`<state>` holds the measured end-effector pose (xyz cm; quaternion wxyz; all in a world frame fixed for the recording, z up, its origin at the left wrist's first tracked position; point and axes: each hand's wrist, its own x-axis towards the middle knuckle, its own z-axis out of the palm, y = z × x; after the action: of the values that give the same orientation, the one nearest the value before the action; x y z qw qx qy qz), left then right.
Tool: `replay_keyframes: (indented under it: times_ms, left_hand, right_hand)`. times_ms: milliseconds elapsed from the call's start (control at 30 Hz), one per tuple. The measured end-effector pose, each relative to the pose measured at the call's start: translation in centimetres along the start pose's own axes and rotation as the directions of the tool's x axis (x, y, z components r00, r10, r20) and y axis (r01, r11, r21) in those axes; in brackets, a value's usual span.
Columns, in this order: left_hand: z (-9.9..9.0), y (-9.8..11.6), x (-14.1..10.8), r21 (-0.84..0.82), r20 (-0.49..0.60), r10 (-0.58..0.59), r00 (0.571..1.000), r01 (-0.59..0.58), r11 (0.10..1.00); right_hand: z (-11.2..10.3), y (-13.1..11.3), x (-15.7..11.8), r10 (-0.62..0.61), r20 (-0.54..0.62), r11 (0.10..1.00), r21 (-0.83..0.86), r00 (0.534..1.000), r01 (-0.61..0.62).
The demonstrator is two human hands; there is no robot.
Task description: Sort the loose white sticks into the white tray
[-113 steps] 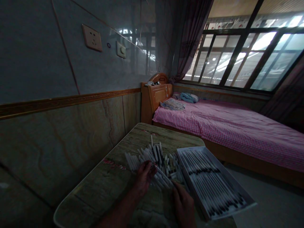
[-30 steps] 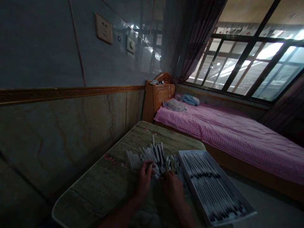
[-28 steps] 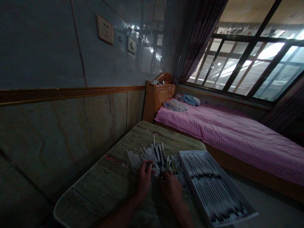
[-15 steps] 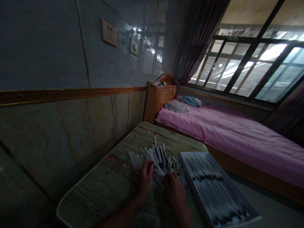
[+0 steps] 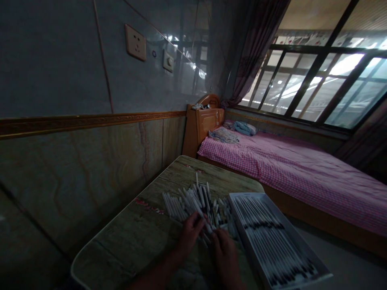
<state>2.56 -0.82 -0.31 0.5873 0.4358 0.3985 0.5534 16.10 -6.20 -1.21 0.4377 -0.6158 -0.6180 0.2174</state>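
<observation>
My left hand (image 5: 191,230) is closed with its fingertips on a white pen (image 5: 207,224), just in front of a loose heap of pens. My right hand (image 5: 224,246) is closed at the near end of that same pen, its knuckles hiding part of the grip. Beyond both hands, the heap of white and dark pens (image 5: 172,206) fans out across the table (image 5: 127,241). To the right of my right hand lies a shallow white box (image 5: 248,249) holding two rows of white pens with dark ends (image 5: 269,241).
A bed (image 5: 290,161) with a pink checked cover stands beyond the table, its wooden headboard (image 5: 205,121) against the tiled wall. That wall (image 5: 121,149) runs along the table's left side. A window (image 5: 314,80) is at the back right.
My left hand has moved right and a little nearer, toward my right hand. A pen now spans between the two hands. My right hand has shifted slightly nearer and right.
</observation>
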Motion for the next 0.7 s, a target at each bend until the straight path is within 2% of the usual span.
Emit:
replay_keyframes:
  times_ms: [100,233,333,400,500,600,667,700]
  left_hand:
    - [-0.1,-0.2,0.0,-0.011,0.025,0.004,1.0,-0.003,1.0]
    - [0.1,-0.4,-0.5,0.047,0.041,0.067,0.997,-0.069,0.997]
    - [0.0,-0.4,-1.1,0.182,0.052,0.146,0.988,-0.153,0.971]
    - [-0.3,-0.4,-1.4,0.335,0.111,0.232,0.966,-0.256,0.907]
    - [-0.7,-0.2,-1.5,0.539,0.287,0.326,0.901,-0.433,0.723]
    - [-0.8,-0.1,-1.4,0.609,0.436,0.341,0.833,-0.552,0.57]
    - [-0.9,-0.1,-1.3,0.613,0.463,0.333,0.821,-0.568,0.549]
    - [-0.9,-0.1,-1.2,0.607,0.452,0.323,0.831,-0.552,0.572]
  right_hand:
    - [0.1,-0.3,-0.2,0.027,0.006,0.999,0.046,1.0,-0.027]
    - [0.1,-0.3,-0.5,0.031,0.049,0.994,0.099,0.998,-0.035]
    - [-0.5,0.1,-0.5,0.075,-0.031,0.988,0.139,0.997,-0.07]
    - [-1.2,0.3,-0.4,0.109,-0.127,0.981,0.173,0.986,-0.086]
    - [-2.3,0.2,-0.2,0.115,-0.23,0.976,0.205,0.966,-0.068]
    - [-3.0,0.0,-0.1,0.119,-0.267,0.979,0.195,0.956,-0.068]
    - [-3.1,0.0,-0.1,0.147,-0.257,0.979,0.179,0.955,-0.102]
    - [-3.1,0.1,-0.1,0.167,-0.253,0.976,0.177,0.953,-0.124]
